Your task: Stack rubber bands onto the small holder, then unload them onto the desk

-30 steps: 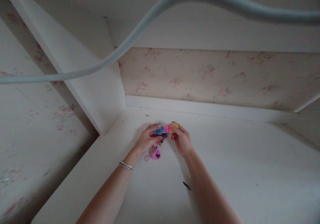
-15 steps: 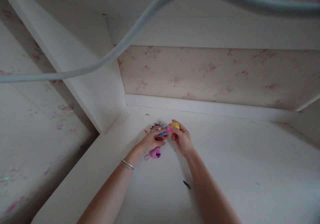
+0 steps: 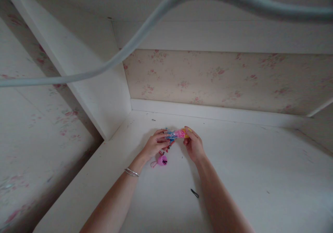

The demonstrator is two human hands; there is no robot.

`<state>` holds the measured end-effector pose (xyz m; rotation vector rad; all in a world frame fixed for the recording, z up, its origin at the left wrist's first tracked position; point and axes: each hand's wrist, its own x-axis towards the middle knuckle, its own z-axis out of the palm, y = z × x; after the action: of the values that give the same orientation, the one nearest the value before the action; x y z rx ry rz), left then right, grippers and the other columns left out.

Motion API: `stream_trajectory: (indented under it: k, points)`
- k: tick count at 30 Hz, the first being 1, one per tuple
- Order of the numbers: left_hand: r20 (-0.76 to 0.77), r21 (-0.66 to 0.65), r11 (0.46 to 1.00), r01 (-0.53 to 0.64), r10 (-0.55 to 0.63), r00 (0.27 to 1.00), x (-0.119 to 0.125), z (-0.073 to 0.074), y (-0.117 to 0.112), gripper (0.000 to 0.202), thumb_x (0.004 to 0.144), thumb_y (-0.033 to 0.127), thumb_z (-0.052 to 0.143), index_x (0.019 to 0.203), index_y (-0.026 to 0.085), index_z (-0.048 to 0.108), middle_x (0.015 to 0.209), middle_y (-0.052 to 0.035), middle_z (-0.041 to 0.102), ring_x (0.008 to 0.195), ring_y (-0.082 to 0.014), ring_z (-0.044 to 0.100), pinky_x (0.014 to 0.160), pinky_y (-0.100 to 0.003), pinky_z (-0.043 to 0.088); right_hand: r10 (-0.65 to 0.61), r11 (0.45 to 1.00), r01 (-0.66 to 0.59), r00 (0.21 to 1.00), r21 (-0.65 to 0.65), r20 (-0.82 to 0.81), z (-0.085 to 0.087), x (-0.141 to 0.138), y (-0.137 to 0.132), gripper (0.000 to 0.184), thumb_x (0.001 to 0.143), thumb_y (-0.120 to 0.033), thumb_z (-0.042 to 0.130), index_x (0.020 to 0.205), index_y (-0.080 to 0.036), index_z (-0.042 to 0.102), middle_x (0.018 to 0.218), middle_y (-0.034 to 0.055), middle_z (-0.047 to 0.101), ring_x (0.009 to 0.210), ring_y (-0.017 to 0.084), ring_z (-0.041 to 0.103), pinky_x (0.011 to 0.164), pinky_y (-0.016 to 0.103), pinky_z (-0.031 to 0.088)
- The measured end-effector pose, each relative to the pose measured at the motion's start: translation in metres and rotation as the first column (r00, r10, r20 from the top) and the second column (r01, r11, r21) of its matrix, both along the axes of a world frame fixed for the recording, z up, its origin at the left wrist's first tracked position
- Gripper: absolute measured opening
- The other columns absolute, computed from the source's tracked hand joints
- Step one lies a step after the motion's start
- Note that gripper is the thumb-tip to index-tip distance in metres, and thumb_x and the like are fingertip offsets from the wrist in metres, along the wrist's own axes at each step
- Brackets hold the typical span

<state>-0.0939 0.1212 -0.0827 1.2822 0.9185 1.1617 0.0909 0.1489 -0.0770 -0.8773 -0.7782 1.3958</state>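
Observation:
Between my two hands, a little above the tabletop, lies a slim clear plastic container (image 3: pixel 179 133) with blue, pink and yellow contents. My left hand (image 3: pixel 155 144) is closed around its blue end. At the yellow end, the thumb and fingers of my right hand (image 3: pixel 194 144) pinch it. Small red, blue and dark pieces (image 3: pixel 169 145) lie in a pile below, partly hidden by my left hand; their kind is hard to make out. Just nearer to me, a small pink cup (image 3: pixel 162 160) with a loop lies on its side with something dark in it.
A black clip-like piece (image 3: pixel 194 193) lies on the white tabletop (image 3: pixel 247 163) near my right forearm. A tiny loop (image 3: pixel 153 119) rests towards the back. A white side panel (image 3: pixel 104 97) stands at left, and a pale cable (image 3: pixel 135 40) crosses high in front.
The clear container has been levelled and shifted slightly right. My right hand has moved a bit right, and my left hand has closed more around its end.

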Motion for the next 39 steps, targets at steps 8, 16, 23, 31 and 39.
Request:
stream_trajectory:
  k: [8,16,23,31,39]
  points:
    - [-0.111,-0.11,0.993,0.042,-0.054,0.992,0.004,0.01,-0.005,0.051,0.066,0.019,0.073,0.115,0.018,0.061,0.099,-0.0066,0.064,0.062,-0.0083,0.057,0.052,-0.021,0.047,0.12,0.992,-0.123,0.986,0.022,0.119,0.002,-0.007,-0.005,0.043,0.067,-0.038,0.077,0.102,-0.016,0.068,0.073,0.0002,0.063,0.045,0.004,0.04,0.041,0.02,0.03]
    - [-0.232,-0.145,0.975,0.165,-0.196,0.953,0.001,-0.012,0.005,0.06,0.064,0.016,0.074,0.121,0.02,0.058,0.092,-0.0037,0.067,0.073,-0.012,0.061,0.066,-0.023,0.048,0.07,0.995,-0.081,0.985,0.065,0.16,0.007,-0.007,-0.009,0.045,0.067,-0.038,0.076,0.105,-0.018,0.065,0.07,-0.0016,0.061,0.045,0.006,0.041,0.042,0.021,0.03]
    - [-0.241,-0.151,0.983,0.104,-0.139,0.961,0.003,-0.008,0.003,0.043,0.07,0.021,0.069,0.113,0.019,0.062,0.089,-0.0054,0.067,0.074,-0.0154,0.065,0.055,-0.022,0.05,0.056,0.997,-0.064,0.987,0.049,0.149,0.002,-0.007,-0.007,0.042,0.063,-0.039,0.077,0.098,-0.016,0.068,0.073,0.0011,0.064,0.045,0.006,0.042,0.041,0.022,0.031]
    - [-0.193,-0.149,0.988,0.048,-0.077,0.978,0.0,0.001,0.001,0.038,0.071,0.037,0.073,0.101,0.015,0.068,0.08,-0.0054,0.069,0.06,-0.0112,0.063,0.048,-0.019,0.048,-0.038,0.999,0.034,0.991,0.035,0.127,-0.002,0.002,0.0,0.043,0.063,-0.041,0.079,0.096,-0.013,0.07,0.077,0.0042,0.067,0.044,0.006,0.043,0.039,0.022,0.033]
    - [-0.086,-0.156,0.983,-0.094,0.082,0.993,-0.003,0.005,0.001,0.043,0.068,0.044,0.076,0.095,0.012,0.067,0.08,-0.008,0.072,0.061,-0.0138,0.066,0.056,-0.025,0.054,-0.141,0.989,0.133,0.982,0.07,0.128,0.0,0.013,0.003,0.04,0.067,-0.04,0.077,0.097,-0.015,0.069,0.078,0.0034,0.067,0.044,0.006,0.044,0.041,0.022,0.033]
